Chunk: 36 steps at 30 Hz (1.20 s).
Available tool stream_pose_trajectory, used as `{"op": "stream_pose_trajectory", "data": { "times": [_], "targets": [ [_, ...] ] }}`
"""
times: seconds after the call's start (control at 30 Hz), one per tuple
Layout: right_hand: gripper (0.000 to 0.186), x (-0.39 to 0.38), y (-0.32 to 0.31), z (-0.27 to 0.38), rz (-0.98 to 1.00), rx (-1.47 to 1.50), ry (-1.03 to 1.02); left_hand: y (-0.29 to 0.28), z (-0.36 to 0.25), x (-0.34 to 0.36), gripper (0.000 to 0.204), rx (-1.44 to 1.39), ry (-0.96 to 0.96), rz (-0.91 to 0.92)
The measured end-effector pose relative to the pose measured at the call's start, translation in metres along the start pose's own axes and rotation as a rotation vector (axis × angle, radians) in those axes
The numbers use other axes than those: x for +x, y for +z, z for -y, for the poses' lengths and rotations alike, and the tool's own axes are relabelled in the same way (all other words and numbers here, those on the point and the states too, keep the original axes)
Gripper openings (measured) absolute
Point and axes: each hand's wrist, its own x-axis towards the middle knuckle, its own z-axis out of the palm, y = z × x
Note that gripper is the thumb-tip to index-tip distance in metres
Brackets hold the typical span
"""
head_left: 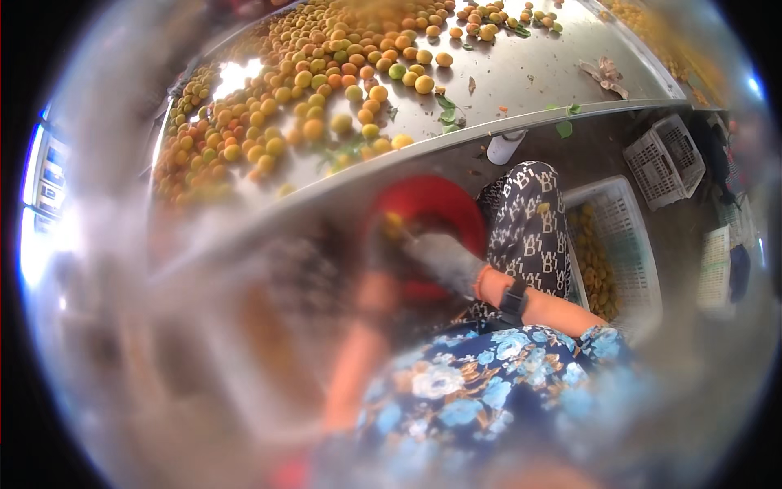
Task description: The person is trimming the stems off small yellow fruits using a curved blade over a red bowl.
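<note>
Both my hands are together over a red bucket [428,191] between my knees. My left hand [380,248], in a dark glove, is blurred; its fingers seem closed around a small yellow-orange apricot [394,222]. From the right, my right hand [448,259] in a grey glove reaches to that apricot, fingers bent and closed. Whatever it may hold between its fingertips is hidden by blur. Above the bucket, many loose apricots [314,129], yellow, orange and some green, lie spread over a metal table [542,77].
The table's raised front edge [456,140] runs beyond my knees. A white crate [639,253] with yellow-brown fruit pieces [595,269] stands at my right. Farther right are another crate [664,163] and a pale basket [714,267]. Leaves [448,114] and a crumpled glove [604,77] lie on the table.
</note>
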Motion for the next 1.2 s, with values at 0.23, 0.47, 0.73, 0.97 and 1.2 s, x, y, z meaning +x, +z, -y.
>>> {"op": "stream_pose_trajectory", "data": {
  "times": [0.23, 0.47, 0.73, 0.97, 1.2],
  "targets": [
    [0.036, -0.011, -0.040, 0.011, -0.173, 0.213, -0.376, 0.001, -0.019, -0.013, 0.037, 0.102, -0.111, 0.171],
    [0.032, -0.010, -0.050, 0.015, 0.137, 0.251, -0.311, 0.039, -0.006, -0.071, 0.032, 0.394, -0.018, 0.280],
    [0.032, -0.025, -0.042, 0.006, 0.067, 0.609, -0.271, 0.060, -0.004, -0.081, 0.034, 1.354, 0.603, 0.447],
    [0.038, -0.030, -0.060, -0.009, 0.447, 1.087, -0.168, 0.055, -0.013, -0.096, 0.022, 0.272, -0.075, 0.391],
    [0.044, -0.038, -0.065, 0.000, 0.207, 0.858, -0.353, 0.022, -0.016, -0.072, 0.037, 0.638, 0.102, 0.567]
  ]
}}
